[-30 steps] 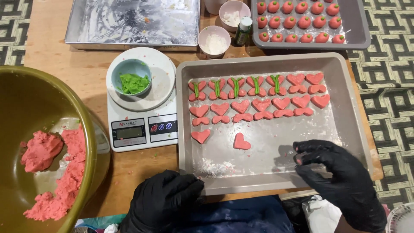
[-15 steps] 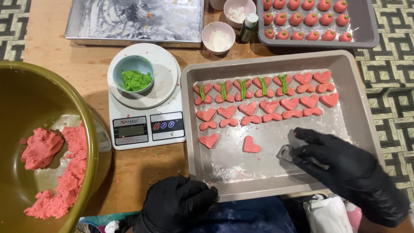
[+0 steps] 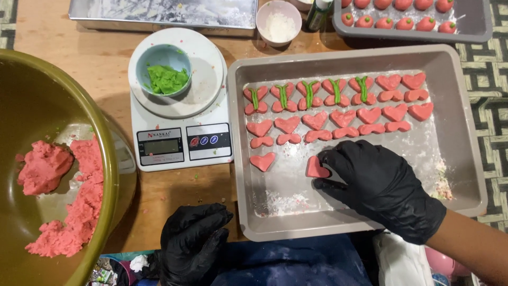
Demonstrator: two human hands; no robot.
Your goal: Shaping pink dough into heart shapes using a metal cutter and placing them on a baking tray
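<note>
Right hand (image 3: pixel 378 182) pinched a pink heart (image 3: pixel 316 168), flat in tray (image 3: pixel 465 159); left hand (image 3: pixel 193 241) rested curled, holding nothing.

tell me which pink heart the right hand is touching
The lone pink heart at the gloved right hand fingertips, right of the other loose heart, below the paired rows.

Matt grey metal tray (image 3: pixel 465 132), glossy black gloves, bare wooden table (image 3: pixel 69 58).
</note>
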